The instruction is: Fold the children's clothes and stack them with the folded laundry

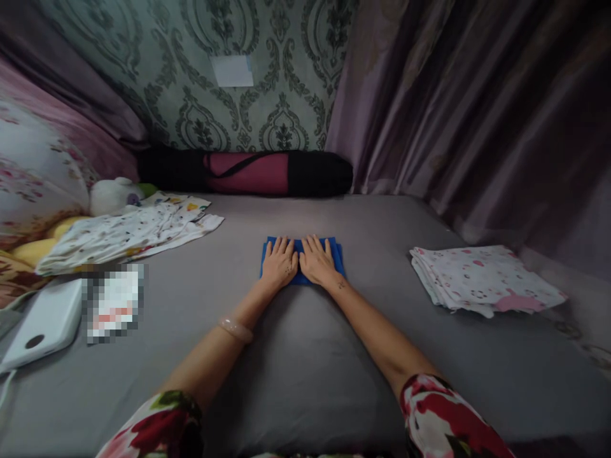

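Observation:
A folded blue cloth [303, 278] lies on the grey bedsheet [305, 356], straight ahead of me. Flat on its left half rests my left hand [280, 259], fingers stretched out and pointing away from me. My right hand [317, 257] lies the same way on the right half, palm down and open. The thumbs come close together near the middle of the cloth. Blue edges show around both hands; the part beneath the palms is hidden. A pale bangle [235, 329] circles my left forearm.
Folded printed cloths [482, 280] lie to the right. On the left are a spotted garment [128, 229], a white power bank [45, 321] with a cable, and a blurred-out white item [117, 302]. A black and maroon long bag [248, 172] lies along the wall, beside purple curtains [405, 95].

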### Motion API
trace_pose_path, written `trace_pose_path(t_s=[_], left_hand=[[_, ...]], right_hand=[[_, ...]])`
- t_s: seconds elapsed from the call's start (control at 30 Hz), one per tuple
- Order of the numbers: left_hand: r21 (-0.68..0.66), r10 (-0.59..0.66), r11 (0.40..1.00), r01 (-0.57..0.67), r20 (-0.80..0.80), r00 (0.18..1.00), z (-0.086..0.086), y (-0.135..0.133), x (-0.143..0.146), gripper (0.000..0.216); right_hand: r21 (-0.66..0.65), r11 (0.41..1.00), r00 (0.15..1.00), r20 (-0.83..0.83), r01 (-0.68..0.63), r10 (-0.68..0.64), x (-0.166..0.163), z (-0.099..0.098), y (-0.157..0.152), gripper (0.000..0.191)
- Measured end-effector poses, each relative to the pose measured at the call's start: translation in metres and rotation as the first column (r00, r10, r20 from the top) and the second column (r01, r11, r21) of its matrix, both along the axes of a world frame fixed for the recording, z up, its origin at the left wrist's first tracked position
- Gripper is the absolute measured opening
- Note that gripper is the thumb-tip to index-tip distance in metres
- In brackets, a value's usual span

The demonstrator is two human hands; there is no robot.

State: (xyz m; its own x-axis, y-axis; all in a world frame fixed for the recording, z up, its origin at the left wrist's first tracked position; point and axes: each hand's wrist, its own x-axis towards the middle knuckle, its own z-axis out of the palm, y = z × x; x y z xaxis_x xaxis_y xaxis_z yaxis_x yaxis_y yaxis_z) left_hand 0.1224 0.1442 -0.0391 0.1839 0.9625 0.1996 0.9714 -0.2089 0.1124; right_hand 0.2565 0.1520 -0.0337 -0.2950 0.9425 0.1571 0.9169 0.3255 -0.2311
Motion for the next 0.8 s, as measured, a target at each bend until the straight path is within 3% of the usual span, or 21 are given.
trace_pose_path(t_s=[0.17,0.3,0.4,0.5,0.67,0.8], left_hand=[[-0.074,0.014,0.997,-0.016,-0.015,1.0,-0.009,0.001,0.002,0.056],[-0.113,0.008,0.994,-0.008,-0.002,1.0,-0.004,0.003,0.0,0.055],[-0.053,0.035,0.998,-0.034,0.019,0.999,0.0,0.004,-0.005,0.057],[0.008,0.075,0.997,-0.075,0.027,0.997,-0.004,0.006,-0.012,0.062],[-0.051,0.097,0.994,-0.096,0.016,0.995,-0.014,0.01,-0.015,0.066],[-0.085,0.092,0.992,-0.091,0.01,0.996,-0.009,0.01,-0.014,0.066]], right_hand=[[-0.047,0.998,0.999,0.013,0.035,-0.034,-0.001,-0.005,-0.003,0.055],[-0.085,0.996,1.0,0.006,0.017,-0.016,0.001,-0.001,-0.002,0.055],[-0.042,0.999,0.999,0.003,0.034,-0.034,0.007,0.001,-0.001,0.055],[0.027,0.991,0.991,0.011,0.131,-0.131,0.012,-0.002,0.0,0.057],[-0.003,0.984,0.984,0.024,0.177,-0.177,0.013,-0.011,0.001,0.058],[-0.034,0.984,0.984,0.021,0.175,-0.175,0.014,-0.009,0.002,0.059]])
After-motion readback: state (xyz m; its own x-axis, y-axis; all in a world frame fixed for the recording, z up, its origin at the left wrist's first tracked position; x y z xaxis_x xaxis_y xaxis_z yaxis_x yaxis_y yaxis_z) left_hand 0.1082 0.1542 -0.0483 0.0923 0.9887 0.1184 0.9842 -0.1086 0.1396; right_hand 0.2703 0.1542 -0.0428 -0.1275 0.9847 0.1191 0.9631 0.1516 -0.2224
